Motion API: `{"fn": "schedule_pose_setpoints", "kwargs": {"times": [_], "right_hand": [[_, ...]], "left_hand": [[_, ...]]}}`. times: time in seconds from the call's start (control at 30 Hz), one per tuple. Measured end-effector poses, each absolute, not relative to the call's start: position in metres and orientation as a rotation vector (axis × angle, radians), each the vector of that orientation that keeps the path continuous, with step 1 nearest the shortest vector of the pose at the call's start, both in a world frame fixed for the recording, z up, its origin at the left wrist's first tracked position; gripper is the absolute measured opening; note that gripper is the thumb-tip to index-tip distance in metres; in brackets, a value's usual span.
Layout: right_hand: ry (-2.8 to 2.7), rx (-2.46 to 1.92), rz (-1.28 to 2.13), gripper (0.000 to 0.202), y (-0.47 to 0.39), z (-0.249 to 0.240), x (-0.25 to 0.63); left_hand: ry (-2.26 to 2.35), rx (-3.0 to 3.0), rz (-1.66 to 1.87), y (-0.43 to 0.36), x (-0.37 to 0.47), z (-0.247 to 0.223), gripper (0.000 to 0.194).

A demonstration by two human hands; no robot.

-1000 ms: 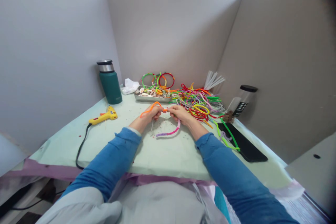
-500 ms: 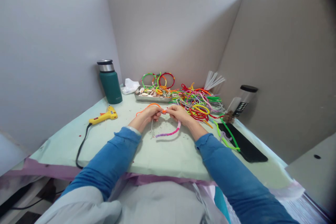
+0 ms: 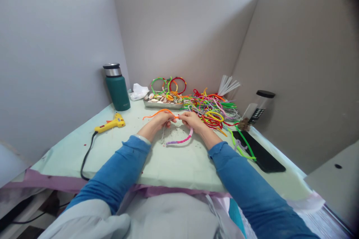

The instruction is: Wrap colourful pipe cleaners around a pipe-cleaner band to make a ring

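Over the middle of the table, my left hand (image 3: 162,120) is closed on an orange pipe cleaner (image 3: 158,112), whose loose end curves out to the left. Close beside it, my right hand (image 3: 191,120) pinches the same orange piece where it meets a pink and purple wrapped strip (image 3: 183,141). That strip hangs below the right hand and curls to the left. A thin pale strand dangles under my left fingers. The fingertips hide the exact joint between the pieces.
A yellow glue gun (image 3: 110,123) and a green bottle (image 3: 117,89) stand left. Behind are a metal tray (image 3: 164,105) of shells and several wrapped rings (image 3: 178,78). A pile of pipe cleaners (image 3: 213,110), a black phone-like slab (image 3: 262,153) and a clear container (image 3: 262,106) are right.
The loose end of the orange pipe cleaner has swung further out to the left. My fingertips have parted slightly, showing a little more orange between them. Both arms stay in place.
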State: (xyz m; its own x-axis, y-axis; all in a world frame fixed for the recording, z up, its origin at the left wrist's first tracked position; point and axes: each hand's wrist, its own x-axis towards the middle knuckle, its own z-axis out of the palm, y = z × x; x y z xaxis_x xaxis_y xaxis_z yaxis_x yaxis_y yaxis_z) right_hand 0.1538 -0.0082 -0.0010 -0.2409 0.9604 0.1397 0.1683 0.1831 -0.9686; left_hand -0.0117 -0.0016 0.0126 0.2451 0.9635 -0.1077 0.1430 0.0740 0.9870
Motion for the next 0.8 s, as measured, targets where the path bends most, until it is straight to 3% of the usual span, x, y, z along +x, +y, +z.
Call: {"fn": "schedule_pose_setpoints", "kwargs": {"times": [0.47, 0.8], "right_hand": [[-1.434, -1.149, 1.253, 0.017, -0.003, -0.002, 0.154], [-1.502, -1.142, 1.138, 0.019, -0.002, -0.005, 0.154]], "left_hand": [[1.253, 1.601, 1.042, -0.002, -0.014, 0.011, 0.007], [1.387, 1.732, 0.895, -0.009, -0.012, 0.019, 0.014]]}}
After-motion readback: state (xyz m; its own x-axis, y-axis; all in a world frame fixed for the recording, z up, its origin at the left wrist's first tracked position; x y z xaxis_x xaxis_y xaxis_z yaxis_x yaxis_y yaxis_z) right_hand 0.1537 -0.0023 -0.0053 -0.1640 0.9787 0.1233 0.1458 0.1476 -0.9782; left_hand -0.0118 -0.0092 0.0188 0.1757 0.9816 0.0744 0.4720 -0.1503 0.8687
